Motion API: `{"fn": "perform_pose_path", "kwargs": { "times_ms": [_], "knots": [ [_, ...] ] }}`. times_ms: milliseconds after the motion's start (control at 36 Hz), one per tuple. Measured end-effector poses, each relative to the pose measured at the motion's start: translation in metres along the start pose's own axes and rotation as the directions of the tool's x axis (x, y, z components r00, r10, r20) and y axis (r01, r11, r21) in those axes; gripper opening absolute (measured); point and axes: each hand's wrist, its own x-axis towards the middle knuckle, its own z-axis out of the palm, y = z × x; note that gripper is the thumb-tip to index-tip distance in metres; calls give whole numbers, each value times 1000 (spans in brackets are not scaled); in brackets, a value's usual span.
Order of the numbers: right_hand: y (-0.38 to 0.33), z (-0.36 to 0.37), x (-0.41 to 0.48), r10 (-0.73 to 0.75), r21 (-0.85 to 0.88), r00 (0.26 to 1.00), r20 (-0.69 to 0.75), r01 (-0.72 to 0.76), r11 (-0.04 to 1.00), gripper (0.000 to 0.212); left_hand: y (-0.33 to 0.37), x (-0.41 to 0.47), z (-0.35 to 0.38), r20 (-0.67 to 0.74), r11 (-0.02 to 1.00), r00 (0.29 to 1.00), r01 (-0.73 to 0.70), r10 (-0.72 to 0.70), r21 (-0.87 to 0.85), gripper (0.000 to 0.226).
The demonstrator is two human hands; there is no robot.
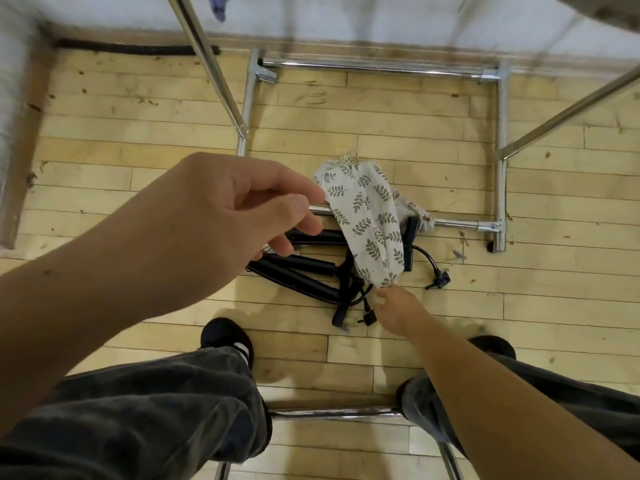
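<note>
The leaf-print cloth (367, 216) lay draped over the low front rail (453, 223) of a chrome clothes rack (500, 133) standing on the wooden floor (138, 161), its lower end trailing toward the person. The right hand (394, 306) reached down and pinched that lower corner between its fingers (381, 293). The left hand (235, 206) hung higher, nearer the camera, with fingers loosely curled and nothing held in them; its fingertips overlapped the cloth's upper edge in the view, though whether they touched it could not be told.

The cloth looked thin, light and limp, so it would likely sag and fold from any single pinch. A second hold near the upper edge would let it be lifted off the rail spread out.

Under the cloth, a tangle of black padded bars and straps (304, 268) lay on the floor, touching the cloth's lower end, with a cord and clip (438, 280) just beside it. These could snag the hem as it was pulled. A second, paler cloth (415, 211) was bunched on the same rail behind the first. The person's shoe (225, 334) stood near.
</note>
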Motion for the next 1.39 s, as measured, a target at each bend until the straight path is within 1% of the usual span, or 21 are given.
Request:
{"fn": "perform_pose_path", "kwargs": {
  "times_ms": [139, 250, 361, 472, 667, 750, 861, 917, 1000, 1139, 1222, 1278, 1389],
  "knots": [
    [0, -2, -4, -11, -1, 1000, -18, 11, 1000, 39, -1, 1, 3, 3, 1000, 1000, 20, -20, 4, 21],
    [1, -6, -13, -63, 43, 997, -46, 65, 997, 47, 3, 3, 4, 9, 1000, 1000, 28, -28, 7, 21],
    [1, -9, -14, -94, 68, 994, -56, 97, 993, 46, 7, 2, 5, 8, 1000, 1000, 22, -22, 5, 22],
    [-1, -8, -9, -78, 75, 996, -38, 81, 994, 48, 4, 2, 5, 9, 1000, 1000, 24, -24, 6, 22],
    [1, -3, -2, -68, 27, 997, 20, 67, 997, 45, -4, 4, 4, 25, 999, 999, 36, -37, 14, 21],
    [3, -2, 0, -63, 16, 998, 15, 63, 998, 47, -3, 5, 4, 36, 999, 999, 36, -36, 10, 21],
    [3, 2, 2, -72, 103, 997, -35, 75, 992, 47, 0, 6, 5, 52, 999, 998, 43, -43, 3, 23],
    [2, 3, 1, -67, 164, 995, -71, 78, 983, 51, -1, 7, 5, 60, 998, 996, 61, -61, 12, 21],
    [-1, 3, -9, -87, 221, 989, -121, 113, 969, 56, -3, 8, 5, 96, 994, 991, 91, -96, 55, 21],
    [-12, -8, -35, -132, 284, 968, -213, 190, 940, 53, -5, 8, 6, 181, 986, 976, 98, -122, 138, 23],
    [-19, -16, -52, -174, 299, 956, -237, 242, 923, 53, -10, 8, 8, 244, 975, 959, 93, -142, 203, 21],
    [-23, -19, -64, -204, 303, 947, -249, 277, 912, 54, -18, 8, 9, 276, 962, 943, 114, -183, 249, 20],
    [-35, -26, -95, -269, 367, 919, -287, 365, 856, 53, -31, 9, 14, 335, 909, 896, 148, -290, 390, 34]
  ]
}}
